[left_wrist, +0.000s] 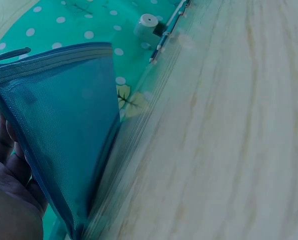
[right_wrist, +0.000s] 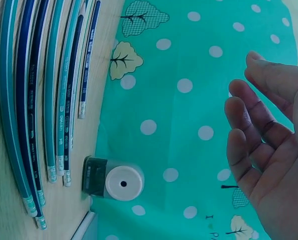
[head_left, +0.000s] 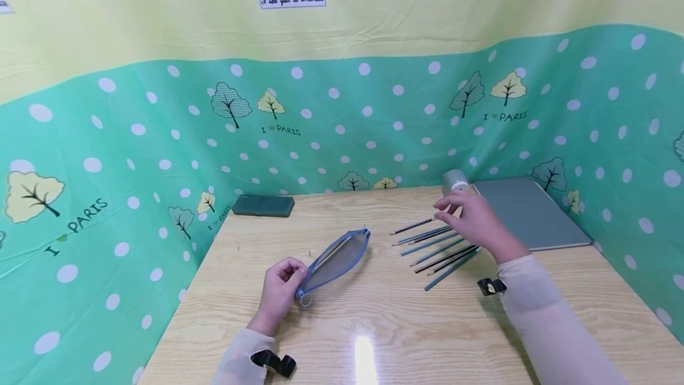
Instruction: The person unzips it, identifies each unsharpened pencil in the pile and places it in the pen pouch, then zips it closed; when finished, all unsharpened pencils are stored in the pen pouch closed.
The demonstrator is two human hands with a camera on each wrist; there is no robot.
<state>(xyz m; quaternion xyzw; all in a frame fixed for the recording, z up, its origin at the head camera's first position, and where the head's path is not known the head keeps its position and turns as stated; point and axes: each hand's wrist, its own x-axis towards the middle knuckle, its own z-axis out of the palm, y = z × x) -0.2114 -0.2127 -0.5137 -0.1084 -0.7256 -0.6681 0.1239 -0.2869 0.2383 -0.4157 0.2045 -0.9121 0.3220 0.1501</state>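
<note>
My left hand (head_left: 280, 287) pinches one end of a blue mesh zip pouch (head_left: 342, 263) and keeps it raised on its side. The pouch's zip mouth gapes; a pull ring hangs beside the fingers. In the left wrist view, the see-through mesh (left_wrist: 69, 125) fills the left half. Over the right side of the table, my right hand (head_left: 470, 218) hovers above several pencils (head_left: 440, 248) in green and dark blue. Its fingers are loosely bent and hold nothing, as the right wrist view shows. The pencils (right_wrist: 51, 100) lie roughly side by side, with white eraser ends.
A pencil sharpener (right_wrist: 123, 183) with a round white front stands at the back, just behind the right hand. Right of the pencils lies a flat grey folder or book (head_left: 540, 212). A dark green case (head_left: 263, 205) sits at the back left. Patterned cloth (head_left: 342, 111) surrounds the table.
</note>
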